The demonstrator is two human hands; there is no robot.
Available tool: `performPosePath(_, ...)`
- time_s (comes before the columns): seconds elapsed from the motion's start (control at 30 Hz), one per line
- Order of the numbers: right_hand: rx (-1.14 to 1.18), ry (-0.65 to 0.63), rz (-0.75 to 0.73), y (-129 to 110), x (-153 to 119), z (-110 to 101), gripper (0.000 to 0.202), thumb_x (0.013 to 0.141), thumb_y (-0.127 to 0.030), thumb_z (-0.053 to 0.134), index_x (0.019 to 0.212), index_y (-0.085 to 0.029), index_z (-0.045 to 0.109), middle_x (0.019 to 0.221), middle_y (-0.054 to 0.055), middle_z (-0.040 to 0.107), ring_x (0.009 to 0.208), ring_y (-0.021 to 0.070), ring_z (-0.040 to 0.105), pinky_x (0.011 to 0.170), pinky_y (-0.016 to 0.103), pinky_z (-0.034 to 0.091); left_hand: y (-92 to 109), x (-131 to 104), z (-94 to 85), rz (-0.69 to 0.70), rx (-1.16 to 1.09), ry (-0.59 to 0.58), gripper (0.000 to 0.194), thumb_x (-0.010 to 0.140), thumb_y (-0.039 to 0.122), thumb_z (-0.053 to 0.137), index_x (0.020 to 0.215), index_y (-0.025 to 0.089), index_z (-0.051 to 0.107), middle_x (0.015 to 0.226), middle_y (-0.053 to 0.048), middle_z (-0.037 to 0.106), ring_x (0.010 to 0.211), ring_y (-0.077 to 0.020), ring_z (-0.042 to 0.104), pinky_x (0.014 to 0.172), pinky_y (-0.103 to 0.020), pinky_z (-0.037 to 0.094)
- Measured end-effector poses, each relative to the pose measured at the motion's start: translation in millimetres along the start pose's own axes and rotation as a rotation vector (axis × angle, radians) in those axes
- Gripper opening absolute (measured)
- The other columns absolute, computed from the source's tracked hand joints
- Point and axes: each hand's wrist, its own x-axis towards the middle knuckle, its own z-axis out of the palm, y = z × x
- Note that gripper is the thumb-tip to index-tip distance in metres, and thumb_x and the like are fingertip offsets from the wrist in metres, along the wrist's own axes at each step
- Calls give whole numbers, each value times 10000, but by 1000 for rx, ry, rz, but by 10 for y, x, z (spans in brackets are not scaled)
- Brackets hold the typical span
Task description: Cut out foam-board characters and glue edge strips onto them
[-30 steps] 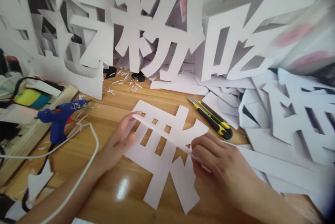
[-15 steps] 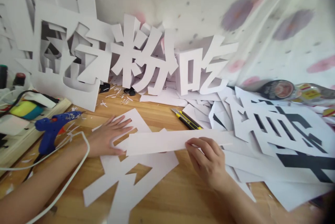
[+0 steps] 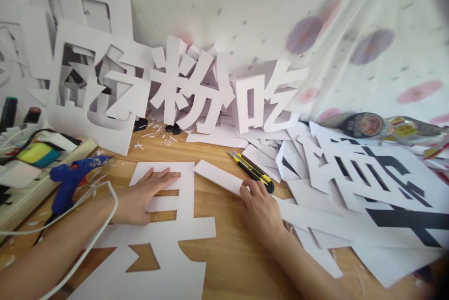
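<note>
My left hand (image 3: 140,198) lies with spread fingers on a flat white cut-out character (image 3: 185,197) on the wooden table. In my right hand (image 3: 261,206), the fingers are closed on a long white paper strip (image 3: 220,176), whose far end points toward the upper left. The strip lies apart from the cut-out, to its right. Just beyond my right hand are yellow-and-black cutters (image 3: 252,169). A blue glue gun (image 3: 68,183) rests left of my left hand, and a white cable (image 3: 110,206) crosses over my left forearm.
Standing white paper characters (image 3: 196,89) line the back. Cut sheets (image 3: 80,117) lean at the left, above a power strip (image 3: 45,174). At the right, printed cut-outs (image 3: 354,169) lie in a pile, with a bottle (image 3: 403,127) behind them.
The cut-out has turned and now lies more upright under my left hand. My right hand has moved the strip right, off the cut-out, and tilted it. The view has shifted slightly.
</note>
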Motion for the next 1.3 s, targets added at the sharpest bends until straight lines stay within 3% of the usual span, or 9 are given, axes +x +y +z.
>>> performPosePath(0.2,168,-171,-23,160,-31,-54,65,780,-201,596,843,-189,602,1040,53,600,893,192,539,656,271,429,127,34,-240,-158,18,50,698,690,158,485,1357,266,312,1429,-52,337,1332,-275,249,1050,-485,254)
performPosePath(0.33,242,-118,137,367,78,-77,205,851,-375,507,895,-198,602,977,59,606,903,197,537,728,304,430,482,417,-351,-25,11,155,452,818,306,467,1263,235,430,1347,-41,450,1232,-207,418,1007,-371,354)
performPosePath(0.53,171,-161,338,503,302,140,334,782,-293,584,1082,-151,555,1009,113,586,969,266,488,825,377,395,786,1160,-29,201,101,191,681,719,337,667,1299,110,392,1397,-160,360,1285,-286,331,1032,-418,311)
performPosePath(0.73,261,-126,430,545,336,268,358,755,-213,580,1103,-136,545,952,102,584,899,225,552,805,329,428,717,1282,76,309,111,265,582,742,365,649,1235,128,450,1205,-112,562,1132,-234,495,962,-376,390)
performPosePath(0.93,270,181,749,784,370,-147,380,794,-422,503,1004,-106,495,963,146,528,881,265,560,726,392,453,819,1079,-67,273,135,586,604,724,471,630,1197,141,451,1109,-90,597,1009,-232,540,898,-380,421)
performPosePath(1.03,502,712,841,827,371,-451,468,748,-435,570,1074,-142,406,955,105,578,863,238,595,715,362,464,925,998,-35,97,177,622,469,737,443,614,1075,130,526,1010,-89,607,943,-237,548,816,-371,456)
performPosePath(1.1,590,799,827,793,351,-582,446,764,-436,555,1079,-171,382,907,65,616,785,206,623,664,324,470,983,986,31,-46,190,602,387,755,451,585,976,133,564,946,-86,605,908,-240,551,750,-360,473)
performPosePath(1.2,515,347,874,654,277,-573,330,766,-484,531,917,-196,469,697,23,632,582,193,606,498,265,413,1054,1018,131,-211,230,535,354,769,445,569,915,123,580,901,-93,591,874,-253,556,648,-349,484)
performPosePath(1.3,483,-202,598,433,170,-367,222,816,-417,466,899,-212,490,642,8,627,560,191,595,476,243,358,1090,1039,189,-242,288,494,396,749,471,586,890,101,594,876,-111,587,854,-272,558,683,-386,485)
